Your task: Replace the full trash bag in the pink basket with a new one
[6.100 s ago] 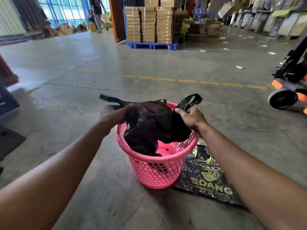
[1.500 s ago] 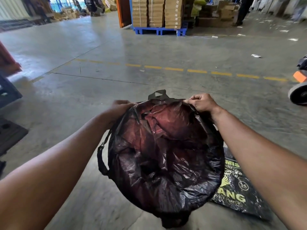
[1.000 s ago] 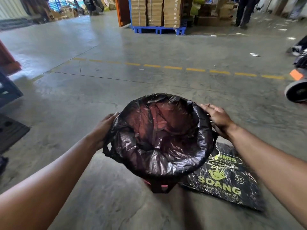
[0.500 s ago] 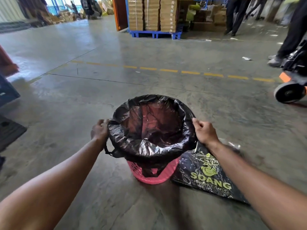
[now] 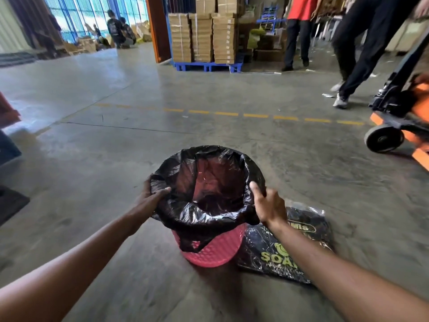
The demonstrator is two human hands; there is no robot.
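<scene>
The pink basket (image 5: pixel 214 251) stands on the concrete floor in front of me. A black trash bag (image 5: pixel 204 212) lines it, its mouth folded out over the rim and hanging partway down the wall. The pink bottom shows through the thin plastic inside. My left hand (image 5: pixel 152 198) grips the bag's folded edge at the left of the rim, thumb on top. My right hand (image 5: pixel 267 205) grips the folded edge at the right of the rim.
A flat black pack of bags (image 5: pixel 285 249) printed with yellow-green letters lies just right of the basket. An orange pallet jack (image 5: pixel 399 126) stands at the right, with a person's legs (image 5: pixel 355 59) beside it. Stacked cartons on a blue pallet (image 5: pixel 204 66) stand far ahead.
The bag was spread open, pulled over the basket and folded down around the rim. Both hands shifted up onto the rim's sides. A person walked up to the pallet jack.
</scene>
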